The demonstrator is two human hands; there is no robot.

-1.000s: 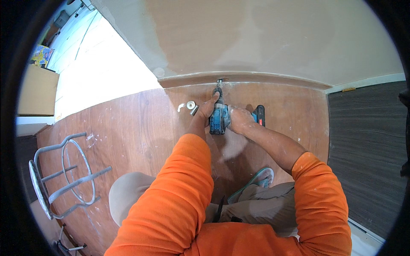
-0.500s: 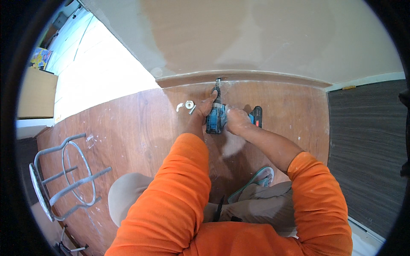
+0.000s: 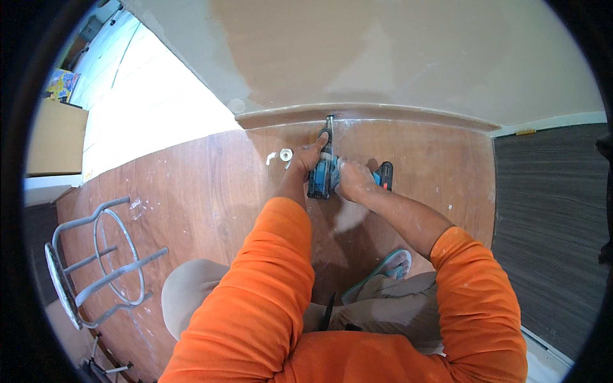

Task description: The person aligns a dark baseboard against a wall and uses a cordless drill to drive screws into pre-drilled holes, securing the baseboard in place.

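A blue and black cordless drill (image 3: 319,184) lies on its side just above the wooden floor, its bit pointing at the baseboard (image 3: 408,113). My right hand (image 3: 353,179) is wrapped round the drill's handle, with the black battery (image 3: 385,175) showing beyond it. Around the front of the drill, near the chuck, my left hand (image 3: 311,155) is closed, thumb along the top. The bit's far end meets a dark spot at the baseboard; how deep it sits I cannot tell. Beside my left hand, a round whitish ring-shaped piece (image 3: 286,154) rests on the floor.
A small white curved bit (image 3: 271,157) lies by the ring. An overturned metal stool (image 3: 108,262) is at the left, below a cardboard box (image 3: 57,137). A dark wood-grain panel (image 3: 549,191) stands at the right. A sandalled foot (image 3: 396,265) is near my right forearm.
My hands and the drill hold almost the same place at the baseboard. The view has shifted very slightly, and my left hand now covers more of the small piece beside the ring.
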